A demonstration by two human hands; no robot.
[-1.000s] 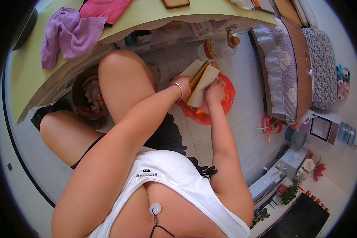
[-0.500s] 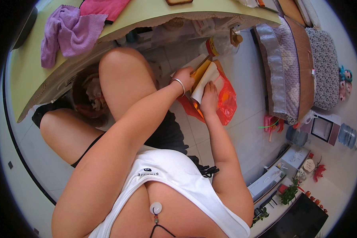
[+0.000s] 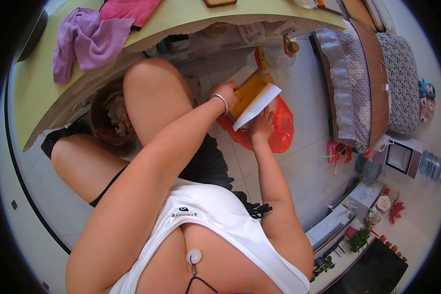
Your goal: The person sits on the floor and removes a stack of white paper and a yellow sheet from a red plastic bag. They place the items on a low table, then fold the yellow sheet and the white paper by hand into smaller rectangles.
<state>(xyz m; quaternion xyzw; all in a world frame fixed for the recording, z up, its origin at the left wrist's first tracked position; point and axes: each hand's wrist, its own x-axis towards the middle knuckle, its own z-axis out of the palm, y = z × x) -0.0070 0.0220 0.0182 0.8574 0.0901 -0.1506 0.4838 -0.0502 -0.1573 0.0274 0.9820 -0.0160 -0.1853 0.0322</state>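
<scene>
Envelope (image 3: 249, 93), yellow with white flap, held over orange bag (image 3: 279, 128) on floor, right of bench (image 3: 181, 19). Left hand (image 3: 224, 95) fingers grip its edge; right hand (image 3: 262, 126) supports underneath, fingers hidden. Flap open; contents unseen.

White sleeveless top (image 3: 208, 215), black shorts (image 3: 206, 161) (silver bangle (image 3: 222, 101) on left wrist).

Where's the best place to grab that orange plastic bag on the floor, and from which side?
Judging by its slack, crumpled shape, pinch the orange plastic bag at its loose rim on the far right side, coming from above; the left hand and right hand with the yellow-and-white packet cover its middle.
</scene>
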